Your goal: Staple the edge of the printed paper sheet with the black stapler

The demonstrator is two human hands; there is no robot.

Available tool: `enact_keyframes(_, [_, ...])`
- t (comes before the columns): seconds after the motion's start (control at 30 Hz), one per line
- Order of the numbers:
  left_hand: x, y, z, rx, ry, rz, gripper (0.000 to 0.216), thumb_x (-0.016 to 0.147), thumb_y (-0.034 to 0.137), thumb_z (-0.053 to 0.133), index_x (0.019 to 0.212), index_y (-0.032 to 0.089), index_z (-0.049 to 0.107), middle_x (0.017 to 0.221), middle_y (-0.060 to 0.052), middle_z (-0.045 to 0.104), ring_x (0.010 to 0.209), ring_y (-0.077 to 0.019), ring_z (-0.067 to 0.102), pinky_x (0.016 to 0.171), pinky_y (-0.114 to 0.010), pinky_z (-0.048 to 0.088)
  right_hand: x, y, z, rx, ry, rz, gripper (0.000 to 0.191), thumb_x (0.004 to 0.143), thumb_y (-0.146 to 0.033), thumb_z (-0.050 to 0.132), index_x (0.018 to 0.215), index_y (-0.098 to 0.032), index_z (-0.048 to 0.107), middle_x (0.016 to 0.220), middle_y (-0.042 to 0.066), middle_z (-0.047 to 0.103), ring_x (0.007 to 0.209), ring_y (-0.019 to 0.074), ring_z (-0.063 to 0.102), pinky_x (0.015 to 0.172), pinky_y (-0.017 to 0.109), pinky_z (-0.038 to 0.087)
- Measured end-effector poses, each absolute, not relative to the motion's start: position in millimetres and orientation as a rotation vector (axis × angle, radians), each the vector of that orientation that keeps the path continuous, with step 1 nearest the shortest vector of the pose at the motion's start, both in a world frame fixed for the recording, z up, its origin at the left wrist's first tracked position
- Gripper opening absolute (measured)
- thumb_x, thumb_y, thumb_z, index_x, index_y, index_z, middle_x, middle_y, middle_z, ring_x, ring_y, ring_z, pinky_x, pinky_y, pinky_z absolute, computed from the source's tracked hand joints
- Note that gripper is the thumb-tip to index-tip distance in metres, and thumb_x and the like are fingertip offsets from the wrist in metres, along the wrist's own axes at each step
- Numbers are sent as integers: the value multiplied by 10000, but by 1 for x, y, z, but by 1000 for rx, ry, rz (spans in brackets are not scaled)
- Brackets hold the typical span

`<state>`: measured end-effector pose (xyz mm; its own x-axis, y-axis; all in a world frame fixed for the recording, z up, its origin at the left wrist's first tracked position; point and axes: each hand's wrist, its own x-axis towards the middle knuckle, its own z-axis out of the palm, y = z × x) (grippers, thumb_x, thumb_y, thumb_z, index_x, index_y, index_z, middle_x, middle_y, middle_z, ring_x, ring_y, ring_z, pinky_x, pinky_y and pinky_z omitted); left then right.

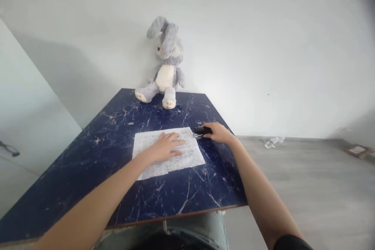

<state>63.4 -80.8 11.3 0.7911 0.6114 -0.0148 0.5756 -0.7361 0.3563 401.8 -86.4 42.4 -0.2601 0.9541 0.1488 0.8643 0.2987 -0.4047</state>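
Printed paper sheets (187,156) lie on the blue marbled table, at least two of them by the uneven lower edge. My left hand (166,147) rests flat on the paper with its fingers spread. At the sheets' upper right corner, a black stapler (202,130) with a metal lower part is gripped in my right hand (218,132). Its front end meets the corner of the paper; whether the paper sits between its jaws I cannot tell.
A grey plush rabbit (165,76) sits at the table's (187,199) far edge against the wall. Left of centre lies a small grey piece (130,124), perhaps a staple strip. A clear plastic item (274,142) and a brown box (357,150) are on the floor to the right.
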Motion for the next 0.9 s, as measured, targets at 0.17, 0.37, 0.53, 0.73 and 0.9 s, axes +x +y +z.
enact_keyframes(0.17, [59, -85, 11, 2623, 864, 188, 502, 1091, 593, 482, 1584, 506, 510, 1734, -75, 398, 1639, -388, 284, 1303, -705, 136, 388, -84, 41, -1763, -1730, 118, 177, 895, -281, 688, 1042, -183, 694, 1019, 122, 753, 905, 262, 665, 748, 313, 418])
enact_keyframes(0.37, [60, -81, 2, 2289, 835, 648, 398, 917, 570, 750, 1291, 438, 785, 1558, -54, 637, 1520, -421, 487, 1320, -633, 189, 332, -81, 20, -1621, -1675, 232, 241, 872, -431, 691, 865, -194, 651, 762, 27, 694, 693, 196, 608, 610, 278, 422])
enact_keyframes(0.53, [56, -65, 8, 1894, 1102, 1179, 408, 1022, 534, 528, 912, 251, 801, 1000, -105, 811, 1020, -341, 746, 1017, -469, 537, 301, -84, 0, -1519, -1752, 374, 221, 816, -403, 720, 780, -219, 603, 696, -9, 625, 667, 180, 552, 609, 274, 389])
enact_keyframes(0.73, [42, -40, -6, 1704, 1287, 1181, 309, 1078, 427, 567, 1095, 178, 750, 1164, -107, 753, 1080, -266, 720, 971, -439, 598, 289, -89, -5, -1413, -1775, 557, 279, 710, -351, 828, 727, -219, 583, 716, -8, 596, 722, 185, 525, 673, 291, 381])
enact_keyframes(0.9, [41, -32, -18, 1642, 1252, 1123, 378, 1049, 410, 675, 1354, 188, 656, 1374, -120, 666, 1164, -255, 691, 991, -471, 620, 307, -92, 6, -1213, -1874, 955, 397, 830, -528, 789, 1039, -193, 762, 941, 59, 739, 846, 226, 637, 736, 322, 495])
